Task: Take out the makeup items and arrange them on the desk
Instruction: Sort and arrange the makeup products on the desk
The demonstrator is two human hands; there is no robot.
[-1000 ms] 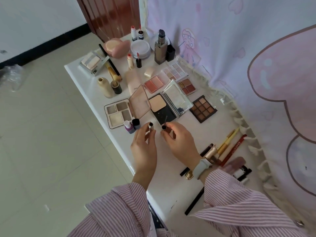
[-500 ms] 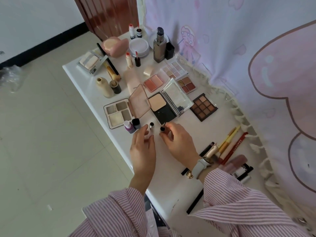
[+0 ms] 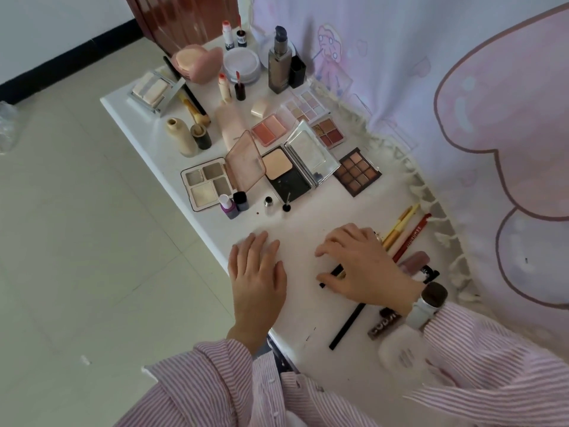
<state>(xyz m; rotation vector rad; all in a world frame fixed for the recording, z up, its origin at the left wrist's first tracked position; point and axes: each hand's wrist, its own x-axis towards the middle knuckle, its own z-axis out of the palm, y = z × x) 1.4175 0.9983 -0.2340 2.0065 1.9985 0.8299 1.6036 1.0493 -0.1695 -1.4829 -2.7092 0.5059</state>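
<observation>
Looks mostly done: palettes (image 3: pixel 358 171) and bottles (image 3: pixel 279 61) fill the desk's (image 3: pixel 147 124) far end, left hand (image 3: pixel 258 272) flat and empty, right hand (image 3: pixel 365 266) curling onto a black pencil (image 3: pixel 347 326) near the front edge.

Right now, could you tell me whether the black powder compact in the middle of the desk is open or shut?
Open. The black powder compact has its mirrored lid raised, with the beige powder pan exposed.

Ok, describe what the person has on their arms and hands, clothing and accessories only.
Both arms wear loose long sleeves with fine pink and white stripes, cuffed at the wrists; the left sleeve and the right sleeve match. The left hand is bare. By the right hand, the wrist carries a watch with a dark face and a white strap.
</observation>
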